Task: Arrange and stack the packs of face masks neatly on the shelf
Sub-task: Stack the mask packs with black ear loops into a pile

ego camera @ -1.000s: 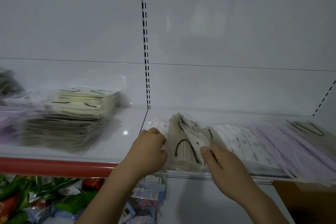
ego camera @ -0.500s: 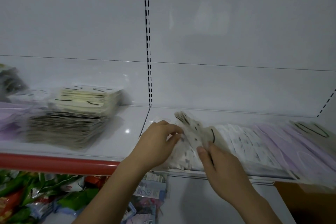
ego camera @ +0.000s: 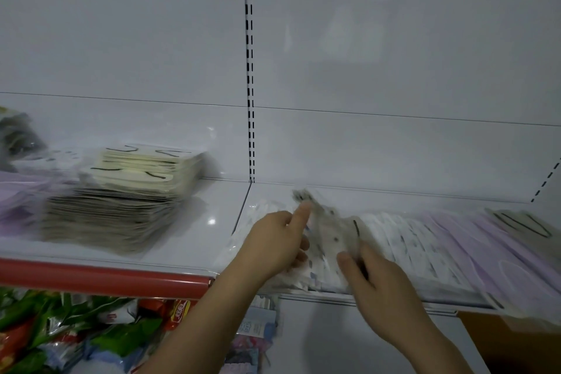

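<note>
Between both hands, a blurred clear pack of white face masks (ego camera: pixel 326 234) with dark specks stands tilted on the shelf (ego camera: pixel 194 240). The left hand (ego camera: pixel 277 244) pinches its left edge, forefinger raised; the right hand (ego camera: pixel 375 278) grips its near corner.

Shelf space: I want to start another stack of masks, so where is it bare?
Bare white shelf lies between the beige stack and the left hand. A strip stays free behind the fanned packs. From both hands rightward it is crowded; so is the far left.
</note>
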Demonstrator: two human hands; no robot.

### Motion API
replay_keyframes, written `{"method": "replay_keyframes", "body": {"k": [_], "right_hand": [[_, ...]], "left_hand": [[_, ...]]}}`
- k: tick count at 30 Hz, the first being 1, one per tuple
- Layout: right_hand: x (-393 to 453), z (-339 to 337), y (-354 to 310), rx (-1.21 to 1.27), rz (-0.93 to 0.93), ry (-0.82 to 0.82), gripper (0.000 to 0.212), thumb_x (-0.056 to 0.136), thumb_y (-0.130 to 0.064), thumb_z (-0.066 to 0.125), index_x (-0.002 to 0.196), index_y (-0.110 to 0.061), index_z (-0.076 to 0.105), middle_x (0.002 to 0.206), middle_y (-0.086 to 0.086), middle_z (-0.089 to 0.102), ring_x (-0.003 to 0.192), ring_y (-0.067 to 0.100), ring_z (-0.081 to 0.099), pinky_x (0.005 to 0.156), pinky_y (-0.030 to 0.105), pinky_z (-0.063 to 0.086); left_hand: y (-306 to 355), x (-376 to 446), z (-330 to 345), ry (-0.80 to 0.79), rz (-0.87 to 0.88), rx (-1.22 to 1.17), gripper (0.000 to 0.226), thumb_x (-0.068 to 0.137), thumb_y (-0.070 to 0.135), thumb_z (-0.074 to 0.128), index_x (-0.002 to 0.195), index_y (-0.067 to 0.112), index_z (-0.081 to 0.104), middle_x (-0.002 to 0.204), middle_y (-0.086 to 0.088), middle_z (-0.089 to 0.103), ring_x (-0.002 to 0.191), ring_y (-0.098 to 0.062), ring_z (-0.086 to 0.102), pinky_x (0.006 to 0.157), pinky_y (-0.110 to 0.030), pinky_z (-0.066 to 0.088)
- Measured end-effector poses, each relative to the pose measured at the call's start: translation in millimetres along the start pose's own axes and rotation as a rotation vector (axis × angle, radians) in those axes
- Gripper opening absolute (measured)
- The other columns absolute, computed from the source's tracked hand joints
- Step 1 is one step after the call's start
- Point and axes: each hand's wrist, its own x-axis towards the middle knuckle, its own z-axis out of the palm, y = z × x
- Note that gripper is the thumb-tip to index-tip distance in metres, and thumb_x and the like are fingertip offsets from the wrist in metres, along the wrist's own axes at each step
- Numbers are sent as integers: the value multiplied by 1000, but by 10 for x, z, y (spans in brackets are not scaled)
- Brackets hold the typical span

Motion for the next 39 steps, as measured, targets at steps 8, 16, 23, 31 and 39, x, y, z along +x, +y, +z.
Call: {"method": "replay_keyframes", "body": {"k": [8, 16, 23, 31, 39], "right_hand": [[-167, -173, 299, -597, -240, -133, 96, 70, -67, 66, 152, -36, 29, 161, -8, 26, 146, 12, 29, 114, 30, 30], [-179, 1, 463, -560, -371, 301, 40, 93, -28, 40, 115, -18, 73, 110, -3, 74, 104, 21, 70, 101, 38, 37], [-298, 331, 103, -407, -331, 130, 63, 96, -63, 35, 148, -27, 45, 157, -4, 38, 144, 14, 37, 112, 37, 35], [272, -153, -132, 578, 68, 188, 40, 96, -35, 62, 132, -36, 47, 116, -23, 68, 104, -3, 64, 85, 17, 52], [283, 74, -11, 604, 25, 231, 44, 95, -19, 65, 129, -39, 46, 109, -31, 65, 101, -3, 65, 80, 23, 56]], "left_hand": [[79, 202, 162, -42, -133, 193, 25, 81, 23, 69, 96, 4, 63, 80, -8, 64, 68, -21, 60, 59, -28, 48], [111, 125, 206, -40, -140, -49, 18, 85, 21, 62, 94, 6, 60, 79, -11, 63, 66, -24, 58, 59, -32, 48], [-4, 62, 271, 110, -45, -269, 26, 90, 31, 72, 109, 15, 66, 91, -4, 76, 82, -21, 74, 68, -37, 61], [166, -20, 202, 16, 349, -476, 23, 96, 22, 65, 119, 21, 64, 100, -1, 77, 91, -20, 74, 75, -39, 61], [122, 105, 371, 58, 358, -383, 41, 84, 32, 79, 120, 29, 61, 108, 11, 75, 100, -7, 72, 81, -27, 59]]}}
